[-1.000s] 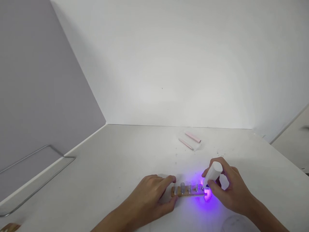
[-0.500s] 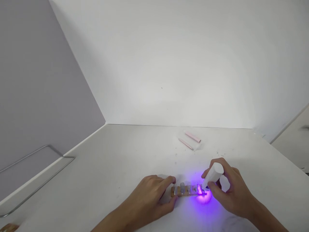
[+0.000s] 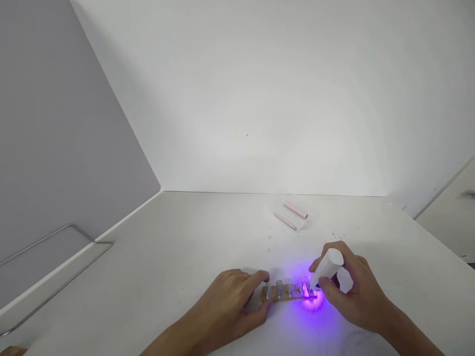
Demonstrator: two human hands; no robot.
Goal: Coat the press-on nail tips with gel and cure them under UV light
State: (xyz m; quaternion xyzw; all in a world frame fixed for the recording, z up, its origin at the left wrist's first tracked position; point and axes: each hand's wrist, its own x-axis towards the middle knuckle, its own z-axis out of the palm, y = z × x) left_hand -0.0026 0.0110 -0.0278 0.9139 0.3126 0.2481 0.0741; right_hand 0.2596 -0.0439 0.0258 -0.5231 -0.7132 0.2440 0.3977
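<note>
A narrow wooden strip lies on the white table, with several clear, nail-like pieces along it. My left hand grips the strip's left end between thumb and index finger. In my right hand is a white cylindrical lamp, tilted with its lower end over the strip's right end. Purple light shines from it onto the pieces and the tabletop. The lamp and the glare hide the right end of the strip.
Farther back on the table lie a thin pink pen and a pink cap. Small specks are scattered behind my right hand. A bent metal rod is at the left edge, and a white wall rises behind.
The view has shifted very slightly. Both hands, the lamp and the strip keep nearly the same positions, and the purple light is still on.
</note>
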